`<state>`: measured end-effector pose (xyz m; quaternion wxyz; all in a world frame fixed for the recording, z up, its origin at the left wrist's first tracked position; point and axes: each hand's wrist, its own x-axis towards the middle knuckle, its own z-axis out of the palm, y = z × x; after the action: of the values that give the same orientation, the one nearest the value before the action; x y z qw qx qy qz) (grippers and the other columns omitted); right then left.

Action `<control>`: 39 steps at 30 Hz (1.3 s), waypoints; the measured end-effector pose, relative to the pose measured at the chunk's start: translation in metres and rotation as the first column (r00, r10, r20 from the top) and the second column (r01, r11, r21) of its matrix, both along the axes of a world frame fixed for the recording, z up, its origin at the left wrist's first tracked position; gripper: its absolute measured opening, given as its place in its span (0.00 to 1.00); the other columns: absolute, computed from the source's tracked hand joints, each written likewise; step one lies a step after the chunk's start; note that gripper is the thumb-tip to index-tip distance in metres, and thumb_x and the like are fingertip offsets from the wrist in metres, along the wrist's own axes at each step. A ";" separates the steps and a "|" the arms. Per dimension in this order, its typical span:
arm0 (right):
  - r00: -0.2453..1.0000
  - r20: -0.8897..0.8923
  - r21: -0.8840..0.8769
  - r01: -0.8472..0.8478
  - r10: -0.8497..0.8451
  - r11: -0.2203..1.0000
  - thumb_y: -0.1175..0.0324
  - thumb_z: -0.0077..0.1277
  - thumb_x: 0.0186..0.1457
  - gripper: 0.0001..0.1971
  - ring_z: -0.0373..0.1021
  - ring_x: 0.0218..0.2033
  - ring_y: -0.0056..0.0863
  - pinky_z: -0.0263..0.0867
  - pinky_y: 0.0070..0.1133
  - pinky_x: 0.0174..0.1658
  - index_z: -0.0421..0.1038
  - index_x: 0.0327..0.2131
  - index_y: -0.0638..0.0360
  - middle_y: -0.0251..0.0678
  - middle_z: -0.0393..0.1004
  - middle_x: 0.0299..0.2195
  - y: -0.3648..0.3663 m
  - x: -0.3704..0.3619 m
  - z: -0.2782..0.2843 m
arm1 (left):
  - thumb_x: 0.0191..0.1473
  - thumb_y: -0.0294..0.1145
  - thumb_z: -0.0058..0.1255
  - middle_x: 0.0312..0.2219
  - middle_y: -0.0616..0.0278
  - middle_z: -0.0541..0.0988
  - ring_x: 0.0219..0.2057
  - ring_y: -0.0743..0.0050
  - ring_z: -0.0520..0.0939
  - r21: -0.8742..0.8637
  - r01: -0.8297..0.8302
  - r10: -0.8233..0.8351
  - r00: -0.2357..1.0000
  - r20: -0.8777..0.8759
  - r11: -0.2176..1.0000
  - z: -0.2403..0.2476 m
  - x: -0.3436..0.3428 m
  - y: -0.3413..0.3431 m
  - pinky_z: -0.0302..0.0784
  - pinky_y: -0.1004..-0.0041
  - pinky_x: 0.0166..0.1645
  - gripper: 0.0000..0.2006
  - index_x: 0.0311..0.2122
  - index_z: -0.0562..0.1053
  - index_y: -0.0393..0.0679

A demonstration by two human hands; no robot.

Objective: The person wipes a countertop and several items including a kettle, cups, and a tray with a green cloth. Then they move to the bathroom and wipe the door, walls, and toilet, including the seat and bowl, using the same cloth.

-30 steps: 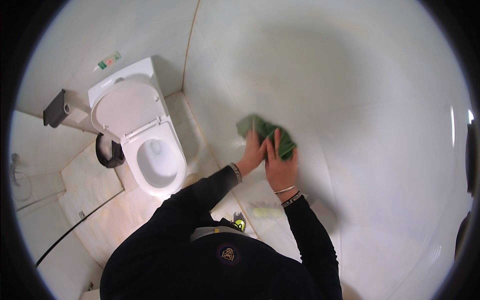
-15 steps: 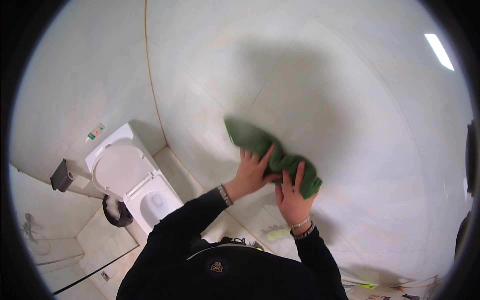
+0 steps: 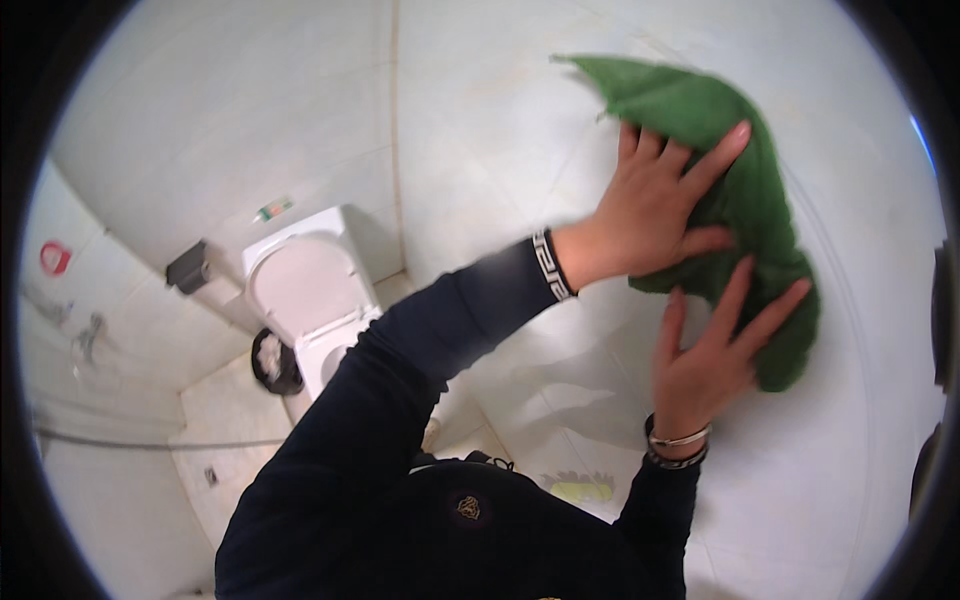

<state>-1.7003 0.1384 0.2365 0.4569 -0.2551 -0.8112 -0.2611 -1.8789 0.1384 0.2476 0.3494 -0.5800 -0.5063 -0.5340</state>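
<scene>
A green cloth (image 3: 690, 105) lies creased and partly spread against the pale tiled wall (image 3: 500, 120) in front of me. My left hand (image 3: 645, 205) grips its middle: thumb and index finger rest on top, while the other fingertips disappear beneath the fabric's edge. Lower and to the right, my right hand (image 3: 705, 375) has its fingers spread, pressing on the cloth's lower part with nothing grasped. Dark sleeves and wristbands show at both wrists.
At left stands a white toilet (image 3: 305, 275) with its lid raised, a black bin (image 3: 290, 380) holding crumpled paper beside it. A dark paper holder (image 3: 187, 268) and shower fittings (image 3: 90, 335) are on the walls. A blurry yellow-green thing (image 3: 585, 490) lies low in front.
Both hands have moved up and to the right along the wall, taking the cloth with them. The bunched cloth is now more spread out, and my view has turned.
</scene>
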 end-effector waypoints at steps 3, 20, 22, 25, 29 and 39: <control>0.985 0.164 -0.243 -0.011 0.052 0.970 0.56 0.54 0.54 0.31 0.55 0.62 0.56 0.52 0.50 0.60 0.62 0.61 0.51 0.52 0.46 0.67 -0.011 0.002 -0.074 | 0.47 0.49 0.55 0.60 0.34 0.54 0.62 0.27 0.49 -0.277 0.075 -0.005 0.970 0.244 0.958 -0.090 0.009 -0.020 0.36 0.43 0.66 0.48 0.66 0.48 0.34; 0.881 -0.146 -0.042 -0.460 0.450 0.887 0.62 0.49 0.56 0.27 0.61 0.58 0.52 0.55 0.46 0.56 0.62 0.60 0.48 0.47 0.51 0.66 0.005 -0.141 -0.028 | 0.42 0.63 0.59 0.46 0.36 0.69 0.46 0.37 0.67 -0.172 -0.253 0.256 0.967 -0.004 0.952 -0.040 -0.131 -0.023 0.62 0.55 0.56 0.54 0.64 0.52 0.32; 0.929 -0.029 -0.060 -0.370 0.369 0.927 0.63 0.49 0.56 0.27 0.59 0.59 0.51 0.55 0.47 0.57 0.61 0.60 0.48 0.47 0.50 0.66 0.000 -0.151 -0.051 | 0.41 0.57 0.61 0.51 0.34 0.65 0.50 0.33 0.64 -0.322 -0.172 0.197 0.979 0.049 0.931 -0.062 -0.132 -0.029 0.58 0.50 0.60 0.53 0.65 0.52 0.33; 0.961 0.155 -0.166 -0.204 0.230 0.965 0.62 0.48 0.57 0.29 0.55 0.63 0.48 0.52 0.45 0.59 0.59 0.62 0.49 0.46 0.48 0.67 -0.013 -0.156 -0.106 | 0.41 0.47 0.61 0.55 0.35 0.60 0.56 0.31 0.59 -0.315 -0.156 0.197 0.975 0.101 0.936 -0.114 -0.126 -0.040 0.51 0.48 0.64 0.50 0.65 0.51 0.34; 0.927 0.315 -0.279 -0.114 0.203 0.954 0.63 0.48 0.57 0.30 0.54 0.64 0.47 0.49 0.45 0.61 0.57 0.63 0.50 0.42 0.45 0.68 -0.024 -0.157 -0.157 | 0.40 0.39 0.62 0.60 0.36 0.55 0.61 0.32 0.56 -0.532 0.064 0.131 0.938 0.321 0.844 -0.172 -0.129 -0.065 0.51 0.50 0.66 0.50 0.66 0.49 0.34; 0.949 0.229 -0.214 -0.169 0.218 0.962 0.63 0.48 0.56 0.29 0.55 0.63 0.47 0.51 0.45 0.60 0.58 0.62 0.54 0.42 0.46 0.68 -0.012 -0.280 -0.141 | 0.40 0.38 0.63 0.61 0.43 0.57 0.61 0.38 0.57 -0.475 -0.077 0.156 0.979 0.129 0.877 -0.134 -0.248 -0.061 0.52 0.51 0.66 0.49 0.67 0.51 0.42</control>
<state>-1.9804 0.1268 0.0958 0.3476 -0.1819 -0.9048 -0.1655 -2.1272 0.0771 0.1135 0.1884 -0.5696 -0.6810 -0.4199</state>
